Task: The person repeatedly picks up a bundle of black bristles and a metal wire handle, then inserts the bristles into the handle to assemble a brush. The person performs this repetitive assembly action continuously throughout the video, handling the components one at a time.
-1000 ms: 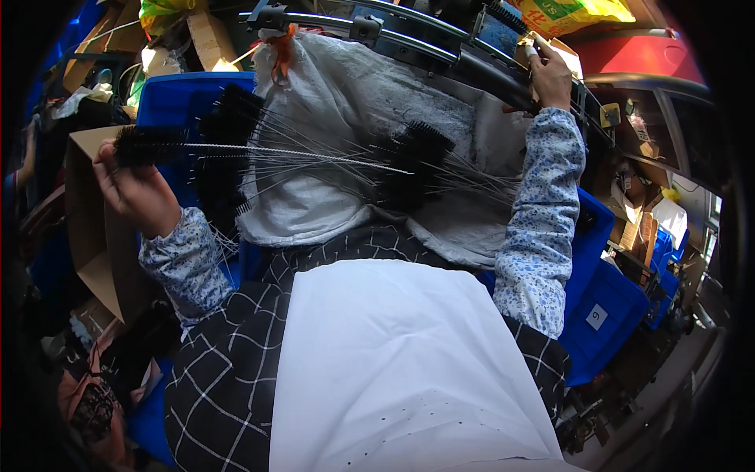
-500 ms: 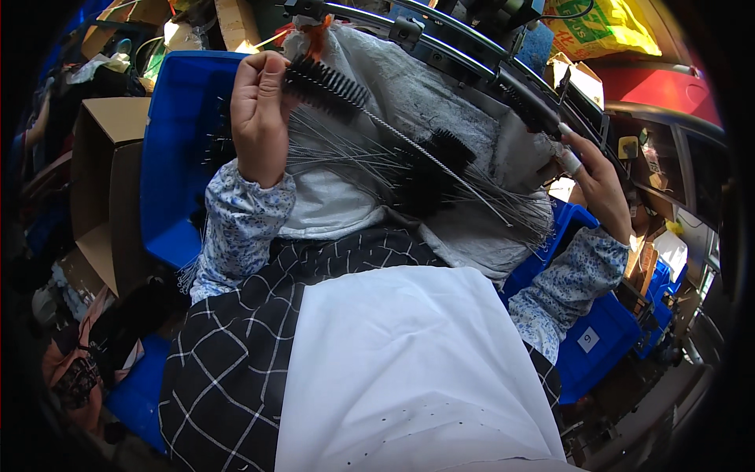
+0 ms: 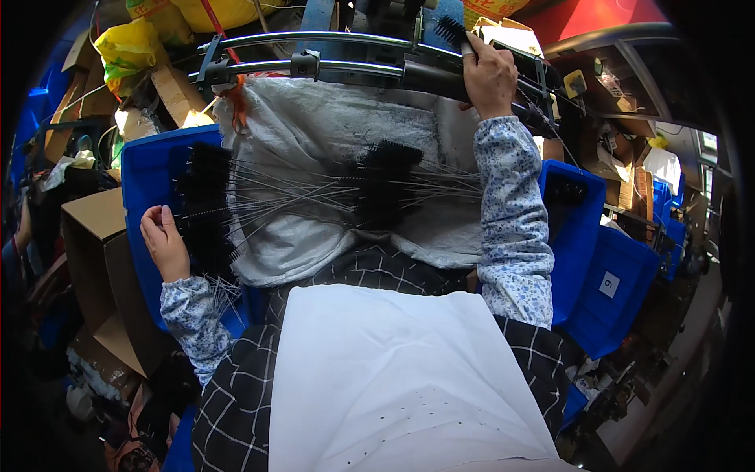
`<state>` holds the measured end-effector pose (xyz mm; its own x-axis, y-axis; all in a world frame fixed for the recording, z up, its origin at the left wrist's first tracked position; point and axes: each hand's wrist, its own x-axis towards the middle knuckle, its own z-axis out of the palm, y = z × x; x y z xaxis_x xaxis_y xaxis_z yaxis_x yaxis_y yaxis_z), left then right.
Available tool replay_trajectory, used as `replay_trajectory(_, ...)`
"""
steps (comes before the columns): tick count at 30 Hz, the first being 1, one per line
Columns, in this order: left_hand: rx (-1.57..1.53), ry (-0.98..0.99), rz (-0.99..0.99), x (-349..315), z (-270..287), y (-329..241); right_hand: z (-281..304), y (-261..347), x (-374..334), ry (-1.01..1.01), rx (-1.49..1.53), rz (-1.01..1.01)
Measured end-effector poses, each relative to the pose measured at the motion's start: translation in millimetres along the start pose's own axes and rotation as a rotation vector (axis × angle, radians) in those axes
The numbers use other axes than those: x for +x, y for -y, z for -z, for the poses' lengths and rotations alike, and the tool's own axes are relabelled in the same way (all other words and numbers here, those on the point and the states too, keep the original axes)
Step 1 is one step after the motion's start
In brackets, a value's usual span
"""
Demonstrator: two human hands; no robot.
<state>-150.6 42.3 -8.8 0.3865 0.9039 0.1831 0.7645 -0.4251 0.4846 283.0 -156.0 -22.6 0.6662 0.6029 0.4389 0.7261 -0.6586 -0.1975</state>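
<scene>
Hands well apart, one at each side. From where I stand, left hand (image 3: 167, 244) sits low by a heap of black-bristled, wire-stemmed brushes (image 3: 206, 197), fingers bent, tips right beside the bristles. Right hand (image 3: 491, 75) is up at a dark machine with polished steel rails (image 3: 354, 69), white wrap on one finger, a short black bristle tuft (image 3: 451, 30) poking out just past the fingertips. Can't tell from here whether either hand is actually gripping a brush.

Left brush heap: bristles at left, thin metal stems fanning right over a grey-white woven sack cloth (image 3: 295, 256). Second black-bristled brush heap (image 3: 385, 181) lies mid-cloth, its stems pointing right, toward the right forearm. Orange cloth strip (image 3: 236, 102) at the cloth's upper left corner.

Deep blue plastic bin (image 3: 145, 181) on the left, behind the left hand; open brown cardboard box (image 3: 94, 212) beside it. Another blue plastic bin (image 3: 566, 236) stands right of the right sleeve. Person wears blue-and-white floral sleeves (image 3: 511, 197), plain white apron (image 3: 393, 354), black clothing with white grid lines (image 3: 240, 401).
</scene>
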Motion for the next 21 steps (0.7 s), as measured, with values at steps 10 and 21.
replay_trajectory(10,-0.336,0.239,0.225,-19,-2,16,-24,-2,28,0.026,-0.111,0.06)
replay_trajectory(21,-0.321,-0.07,0.203,-10,0,16,-34,-10,47,0.103,-0.01,0.099)
